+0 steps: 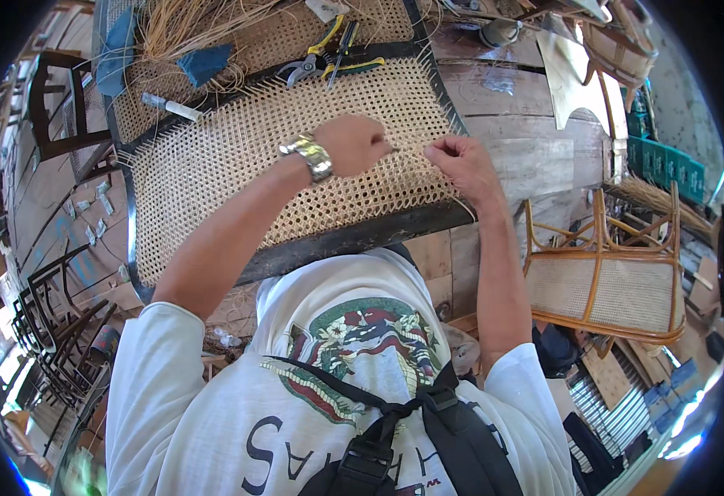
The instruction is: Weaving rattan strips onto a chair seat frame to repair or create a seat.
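Right now both hands meet over the right part of a woven cane panel [238,157]. The left hand [352,145] is curled, fingers pinched together on what looks like a thin cane strand [412,151], which runs across to the right hand [459,161]; that hand is also closed into a loose fist, thumb and fingers nipping the same strand just beside the panel's right edge. A metal watch [314,157] sits on the left wrist. The panel lies in a dark frame [354,236] on a plank workbench [535,157], directly before the person.

As a judgement, the strand could snap or kink if it is pulled too sharply through the weave, and a slack pull could leave a loose spot near the edge.

Counted: two hands, one panel in work, one strand between the fingers. At the panel's far edge lie one pair of yellow-handled cutters [316,59] and one small white-handled tool [172,107]. One blue cloth [205,62] rests on a bundle of loose cane [188,21]. One cane-seated chair [610,281] stands to the right.
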Available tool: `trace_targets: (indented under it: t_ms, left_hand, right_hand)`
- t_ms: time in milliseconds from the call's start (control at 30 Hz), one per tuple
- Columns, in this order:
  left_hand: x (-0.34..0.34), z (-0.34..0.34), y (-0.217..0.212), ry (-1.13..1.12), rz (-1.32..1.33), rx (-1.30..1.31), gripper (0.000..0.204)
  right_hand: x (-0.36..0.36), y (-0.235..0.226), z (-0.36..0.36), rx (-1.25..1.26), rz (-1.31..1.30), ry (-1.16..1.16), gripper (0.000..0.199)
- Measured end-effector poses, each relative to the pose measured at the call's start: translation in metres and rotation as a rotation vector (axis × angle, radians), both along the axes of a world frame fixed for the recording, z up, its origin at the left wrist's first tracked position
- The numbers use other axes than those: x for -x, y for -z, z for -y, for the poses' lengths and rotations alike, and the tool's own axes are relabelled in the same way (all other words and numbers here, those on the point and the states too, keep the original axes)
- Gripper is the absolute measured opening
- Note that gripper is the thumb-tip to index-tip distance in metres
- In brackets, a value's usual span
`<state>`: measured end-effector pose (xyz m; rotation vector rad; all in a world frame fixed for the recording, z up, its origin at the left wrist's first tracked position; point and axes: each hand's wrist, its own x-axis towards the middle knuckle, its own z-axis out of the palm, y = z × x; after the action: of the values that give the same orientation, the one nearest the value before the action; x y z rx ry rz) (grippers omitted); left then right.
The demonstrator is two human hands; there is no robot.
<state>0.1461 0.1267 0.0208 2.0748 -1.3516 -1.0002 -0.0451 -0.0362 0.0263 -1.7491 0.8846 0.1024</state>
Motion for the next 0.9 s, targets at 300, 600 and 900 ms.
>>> trace_targets:
  t_ms: [300,600,900]
  left_hand:
    - [0.030,0.037,-0.013,0.372,0.283,-0.409,0.031]
    - [0.052,0.048,-0.012,0.327,0.259,-0.306,0.019]
    - [0.075,0.006,-0.006,-0.022,0.225,-0.126,0.017]
  right_hand:
    - [-0.005,-0.012,-0.012,0.219,-0.248,-0.071,0.022]
    - [-0.002,-0.004,-0.004,0.221,-0.244,-0.143,0.017]
    - [-0.001,-0.008,0.000,0.198,-0.208,-0.234,0.023]
